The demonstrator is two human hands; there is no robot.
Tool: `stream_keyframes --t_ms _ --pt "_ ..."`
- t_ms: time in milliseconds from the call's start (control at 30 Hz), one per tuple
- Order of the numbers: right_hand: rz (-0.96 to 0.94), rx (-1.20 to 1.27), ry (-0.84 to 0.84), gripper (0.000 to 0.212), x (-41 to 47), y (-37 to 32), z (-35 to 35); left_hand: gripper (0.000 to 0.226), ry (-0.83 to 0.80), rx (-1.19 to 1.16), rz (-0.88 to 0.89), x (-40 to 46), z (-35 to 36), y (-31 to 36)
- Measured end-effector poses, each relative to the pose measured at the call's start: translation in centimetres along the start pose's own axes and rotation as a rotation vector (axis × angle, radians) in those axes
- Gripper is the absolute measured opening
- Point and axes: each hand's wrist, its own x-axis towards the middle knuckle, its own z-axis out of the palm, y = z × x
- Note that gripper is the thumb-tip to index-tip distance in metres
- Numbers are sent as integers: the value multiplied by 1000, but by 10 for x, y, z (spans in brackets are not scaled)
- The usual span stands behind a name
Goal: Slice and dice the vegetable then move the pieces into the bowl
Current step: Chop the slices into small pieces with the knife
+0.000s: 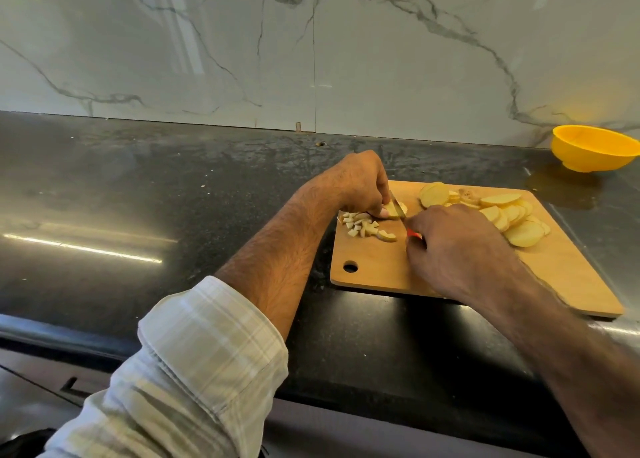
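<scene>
The left hand (360,184) pins 1 potato slice (393,211) on the cutting board (381,263), directly left of the knife (398,206) gripped in the right hand (450,246), blade running near-to-far, with the bowl (594,147) far right

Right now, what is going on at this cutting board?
A person is dicing potato on a wooden cutting board. The left hand holds a slice steady while the right hand grips a red-handled knife. Diced pieces lie at the left, uncut slices at the right. The yellow bowl sits apart, its inside hidden.
</scene>
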Motion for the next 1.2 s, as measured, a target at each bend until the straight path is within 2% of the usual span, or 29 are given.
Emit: stream_keyframes --t_ms 333,400,500,633,767,1000,1200 --pt "-16 64 2 6 19 -4 0 17 3 -12 8 0 0 0" --pt "-8 75 -10 13 20 -6 -1 17 4 -16 5 0 1 0" --pt "-19 64 18 8 18 -5 3 17 10 -31 0 -2 0 -2" --pt "-16 37 118 25 7 -2 2 17 14 -29 -26 -2 -1 -3" --pt "8 23 61 31 6 -4 -3 17 6 -25 -22 -2 -2 -2" --pt "-1 44 57 33 4 -9 0 16 -7 -39 -21 -4 -4 -3" --pt "-4 -15 30 27 5 -15 2 15 -9 -35 -29 -2 -3 -3"
